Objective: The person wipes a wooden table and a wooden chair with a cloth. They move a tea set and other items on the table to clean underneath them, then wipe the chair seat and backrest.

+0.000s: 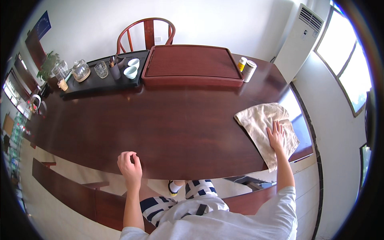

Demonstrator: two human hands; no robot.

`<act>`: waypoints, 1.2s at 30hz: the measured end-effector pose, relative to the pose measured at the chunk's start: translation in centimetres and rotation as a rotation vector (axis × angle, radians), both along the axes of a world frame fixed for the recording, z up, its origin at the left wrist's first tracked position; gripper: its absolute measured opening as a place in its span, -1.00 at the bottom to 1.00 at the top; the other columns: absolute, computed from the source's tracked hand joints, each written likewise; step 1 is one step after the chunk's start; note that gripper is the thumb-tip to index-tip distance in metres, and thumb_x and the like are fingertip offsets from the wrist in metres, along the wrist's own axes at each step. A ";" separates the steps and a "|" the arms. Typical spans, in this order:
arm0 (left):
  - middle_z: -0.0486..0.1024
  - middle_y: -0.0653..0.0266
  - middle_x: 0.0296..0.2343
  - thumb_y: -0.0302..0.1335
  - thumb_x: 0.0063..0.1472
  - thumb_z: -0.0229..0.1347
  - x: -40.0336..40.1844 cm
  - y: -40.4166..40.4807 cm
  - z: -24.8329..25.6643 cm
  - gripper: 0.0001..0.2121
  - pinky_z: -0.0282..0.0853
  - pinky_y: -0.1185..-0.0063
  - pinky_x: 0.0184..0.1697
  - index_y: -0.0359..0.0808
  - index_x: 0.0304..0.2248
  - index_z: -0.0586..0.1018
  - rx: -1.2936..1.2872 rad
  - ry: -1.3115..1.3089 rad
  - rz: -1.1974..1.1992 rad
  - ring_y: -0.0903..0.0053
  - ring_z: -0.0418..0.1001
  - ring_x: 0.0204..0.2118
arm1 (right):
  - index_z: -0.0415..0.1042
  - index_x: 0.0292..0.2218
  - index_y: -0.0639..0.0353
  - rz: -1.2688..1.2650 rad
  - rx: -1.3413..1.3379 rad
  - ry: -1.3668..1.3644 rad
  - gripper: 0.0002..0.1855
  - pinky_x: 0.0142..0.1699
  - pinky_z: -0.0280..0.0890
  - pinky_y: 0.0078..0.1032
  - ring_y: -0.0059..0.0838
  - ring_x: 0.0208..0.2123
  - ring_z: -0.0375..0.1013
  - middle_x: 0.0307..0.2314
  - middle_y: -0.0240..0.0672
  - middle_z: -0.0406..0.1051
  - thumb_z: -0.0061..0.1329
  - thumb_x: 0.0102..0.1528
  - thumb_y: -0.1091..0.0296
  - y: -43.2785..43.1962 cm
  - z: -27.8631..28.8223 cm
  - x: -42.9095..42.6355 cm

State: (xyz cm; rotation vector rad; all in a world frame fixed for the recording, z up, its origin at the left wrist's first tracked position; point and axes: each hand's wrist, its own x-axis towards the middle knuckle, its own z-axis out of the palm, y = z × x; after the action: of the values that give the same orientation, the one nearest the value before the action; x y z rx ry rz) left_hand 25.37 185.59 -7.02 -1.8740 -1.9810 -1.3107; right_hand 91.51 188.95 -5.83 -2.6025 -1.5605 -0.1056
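Note:
My right hand lies flat, fingers slightly spread, on a beige cloth at the right end of the dark wooden table. The cloth is spread out with some wrinkles, and its near corner hangs over the front edge. My left hand hovers at or just above the table's front edge, left of my body. Its fingers curl loosely, a gap shows inside the thumb, and no object is visible in it.
A reddish-brown slatted tea tray stands at the back. Left of it, a black tray holds a glass teapot, cups and a dark tool holder. A canister and yellow-labelled bottle stand right. A bench is beneath me.

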 end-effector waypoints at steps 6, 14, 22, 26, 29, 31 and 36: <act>0.54 0.24 -0.36 -0.56 0.14 0.16 -0.4 0.7 -0.2 -0.95 0.34 0.30 -0.11 -0.24 -0.38 0.55 0.061 0.034 0.016 0.19 0.48 -0.23 | 0.05 0.38 0.18 0.020 0.029 0.030 -0.18 0.41 -0.22 0.21 0.26 0.40 -0.14 0.39 0.04 -0.07 -0.28 0.34 -0.23 8.5 -1.7 -5.7; 0.51 0.29 -0.37 -0.51 0.11 0.18 -1.8 0.3 -1.3 -0.93 0.32 0.28 -0.15 -0.15 -0.41 0.54 0.060 0.062 0.058 0.21 0.46 -0.25 | 0.12 0.34 0.23 0.669 0.064 0.002 -0.17 0.42 -0.19 0.18 0.25 0.40 -0.12 0.37 0.10 -0.07 -0.13 0.28 -0.19 10.0 -1.6 -27.8; 0.47 0.27 -0.30 -0.50 0.05 0.21 -0.6 0.4 1.0 -0.89 0.32 0.29 -0.01 -0.21 -0.38 0.56 -0.016 0.102 -0.075 0.25 0.45 -0.18 | 0.06 0.37 0.22 1.016 -0.008 0.053 -0.10 0.43 -0.28 0.19 0.31 0.41 -0.20 0.37 0.11 -0.09 -0.12 0.25 -0.24 11.8 0.9 -39.3; 0.46 0.18 -0.20 -0.47 0.03 0.23 -0.1 -0.2 2.1 -0.81 0.31 0.23 0.04 -0.21 -0.31 0.56 -0.140 0.051 -0.128 0.17 0.45 -0.14 | 0.06 0.36 0.24 1.068 -0.045 0.029 -0.11 0.43 -0.29 0.19 0.30 0.41 -0.21 0.37 0.10 -0.10 -0.09 0.25 -0.21 14.1 1.4 -42.6; 0.47 0.17 -0.12 -0.38 0.06 0.22 0.1 -0.5 2.3 -0.74 0.31 0.19 0.11 -0.20 -0.22 0.58 -0.267 0.101 -0.110 0.25 0.45 -0.07 | 0.05 0.35 0.31 1.084 -0.125 0.023 -0.11 0.44 -0.33 0.19 0.30 0.42 -0.24 0.37 0.14 -0.13 -0.08 0.24 -0.15 14.5 3.2 -44.3; 0.47 0.17 -0.10 -0.36 0.07 0.22 0.6 -0.5 1.7 -0.73 0.31 0.18 0.12 -0.19 -0.21 0.58 -0.296 0.078 -0.105 0.26 0.45 -0.06 | 0.03 0.36 0.32 1.065 -0.192 0.039 -0.07 0.45 -0.37 0.17 0.28 0.43 -0.29 0.39 0.15 -0.17 -0.06 0.22 -0.16 14.3 3.1 -43.9; 0.38 -0.01 -0.10 -0.28 0.08 0.26 0.7 1.5 1.4 -0.58 0.24 0.09 0.16 -0.32 -0.11 0.53 -0.461 0.111 -0.139 0.04 0.36 -0.03 | -0.05 0.39 0.33 0.941 -0.342 0.058 -0.08 0.46 -0.46 0.19 0.25 0.45 -0.40 0.40 0.17 -0.26 -0.23 0.29 -0.23 12.8 3.1 -45.5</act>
State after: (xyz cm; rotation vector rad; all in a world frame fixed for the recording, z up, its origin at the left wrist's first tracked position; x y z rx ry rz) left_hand 26.09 187.11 -5.64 -2.2552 -2.2728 -0.7946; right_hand 46.00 201.74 -2.73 -1.7330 -2.7532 0.3316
